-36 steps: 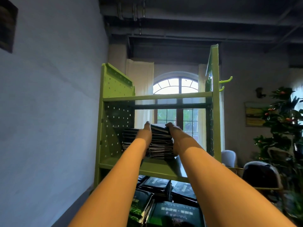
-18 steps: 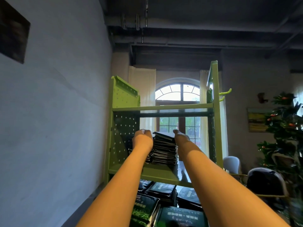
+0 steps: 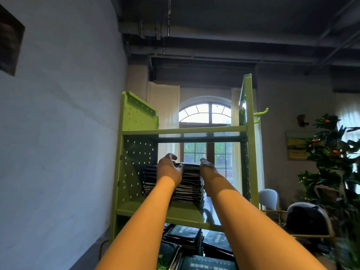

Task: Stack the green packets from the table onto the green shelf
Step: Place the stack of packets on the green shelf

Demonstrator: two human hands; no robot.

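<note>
one green shelf (image 3: 185, 213), stacked packets (image 3: 190, 184), two hands on them, left hand (image 3: 168, 171) loosely open, right hand (image 3: 208, 169) flat

shelf: green shelf (image 3: 183, 213) bears a stack of dark packets (image 3: 191, 184) on its middle board | left hand (image 3: 169, 170): at stack's top left, fingers loosely bent over top packet | right hand (image 3: 208, 170): straight fingers against stack's right side | below: more packets (image 3: 187, 234) under the shelf

We log green shelf (image 3: 181, 213): painted metal, perforated sides, glossy reflective board. Stacked packets (image 3: 191, 184) between left hand (image 3: 168, 170) and right hand (image 3: 208, 170): dark slick film. Beyond left hand, wall (image 3: 58, 152): matt plaster.
</note>
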